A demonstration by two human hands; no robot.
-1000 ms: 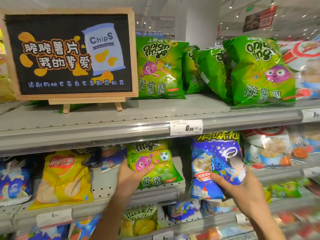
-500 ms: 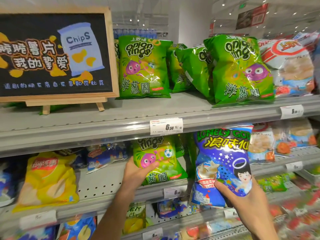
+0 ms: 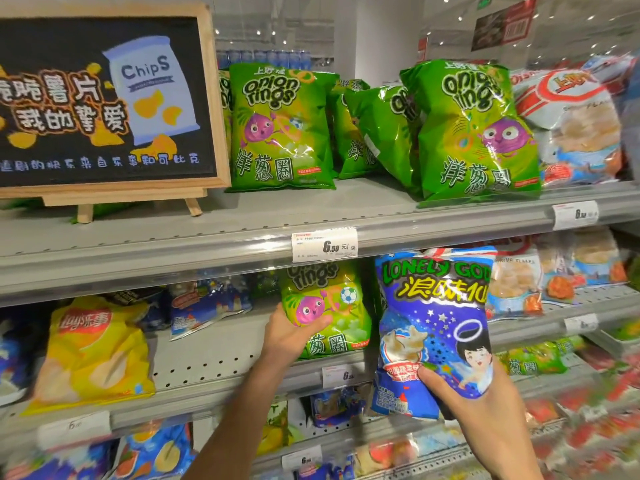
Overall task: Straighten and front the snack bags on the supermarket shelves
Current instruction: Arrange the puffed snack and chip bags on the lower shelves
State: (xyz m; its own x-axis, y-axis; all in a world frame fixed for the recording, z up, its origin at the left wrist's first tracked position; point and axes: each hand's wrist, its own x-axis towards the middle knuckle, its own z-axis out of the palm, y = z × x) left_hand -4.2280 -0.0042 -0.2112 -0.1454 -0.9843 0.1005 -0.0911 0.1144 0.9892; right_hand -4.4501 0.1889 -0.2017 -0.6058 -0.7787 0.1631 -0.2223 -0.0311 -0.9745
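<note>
The top shelf runs the full width, its grey front rail carrying a price tag near the middle; a chalkboard sign on a small wooden easel stands at its left, with bare shelf in front of its feet; to the right stand green onion-ring bags, the nearest one leaning at the front edge, and a red-and-white bag at far right. The middle shelf shows a bare perforated stretch between a slumped yellow chip bag at left and the small green onion-ring bag at centre; a blue bag lies flat further back. The blue Lonely God bag is held upright in front of the middle shelf's edge, its top just under the top shelf's rail, just right of the small green bag. The left arm reaches up from below; the left hand grips the lower left of the small green bag, thumb across its face. The right hand holds the blue Lonely God bag from beneath, thumb pressed on its front, fingers behind. Lower shelves at the right are blurred.
</note>
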